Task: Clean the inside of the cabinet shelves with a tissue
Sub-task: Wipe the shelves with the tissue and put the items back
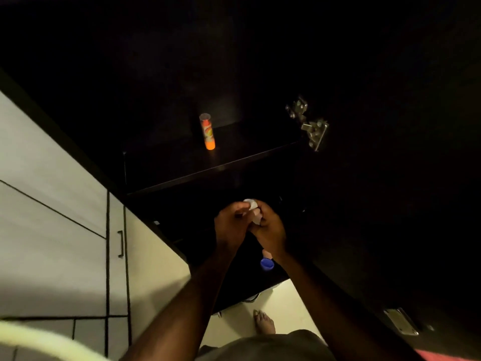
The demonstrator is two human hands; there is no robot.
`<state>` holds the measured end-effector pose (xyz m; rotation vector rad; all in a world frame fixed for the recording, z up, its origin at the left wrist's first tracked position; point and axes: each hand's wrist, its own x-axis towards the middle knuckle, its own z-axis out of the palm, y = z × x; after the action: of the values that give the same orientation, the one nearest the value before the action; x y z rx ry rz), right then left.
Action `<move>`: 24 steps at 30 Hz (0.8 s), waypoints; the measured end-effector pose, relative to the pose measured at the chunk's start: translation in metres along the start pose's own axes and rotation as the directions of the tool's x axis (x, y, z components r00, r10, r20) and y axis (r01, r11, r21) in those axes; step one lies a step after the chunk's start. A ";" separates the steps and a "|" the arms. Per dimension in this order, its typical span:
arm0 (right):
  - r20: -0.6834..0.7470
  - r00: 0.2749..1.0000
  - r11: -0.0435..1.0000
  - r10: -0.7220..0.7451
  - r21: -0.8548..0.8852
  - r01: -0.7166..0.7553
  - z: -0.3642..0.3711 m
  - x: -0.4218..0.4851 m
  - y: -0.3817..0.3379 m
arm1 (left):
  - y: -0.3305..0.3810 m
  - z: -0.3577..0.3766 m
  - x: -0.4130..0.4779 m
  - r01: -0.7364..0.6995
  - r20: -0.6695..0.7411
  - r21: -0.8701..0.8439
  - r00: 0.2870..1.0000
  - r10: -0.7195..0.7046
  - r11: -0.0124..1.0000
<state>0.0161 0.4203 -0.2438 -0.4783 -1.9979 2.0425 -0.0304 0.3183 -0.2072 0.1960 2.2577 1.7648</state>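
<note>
Both hands meet before the lower shelf's front edge. Left hand and right hand pinch the white tissue, fingers curled. Tissue looks light, soft, tearable; bunch it, grip the wad.

Both forearms extended forward, converging. Left hand and right hand meet, touching, backs toward camera; fingers of both curled round crumpled tissue between them.
</note>
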 end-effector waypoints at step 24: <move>-0.082 0.996 0.838 0.019 -0.542 -0.061 0.065 0.076 0.005 | -0.093 -0.096 0.030 -0.096 0.115 0.880 0.993 -0.013 0.466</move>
<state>-0.0790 0.3909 -0.2529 -0.6926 -2.5302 1.4132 -0.0817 0.2137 -0.2798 0.5243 2.8612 0.3471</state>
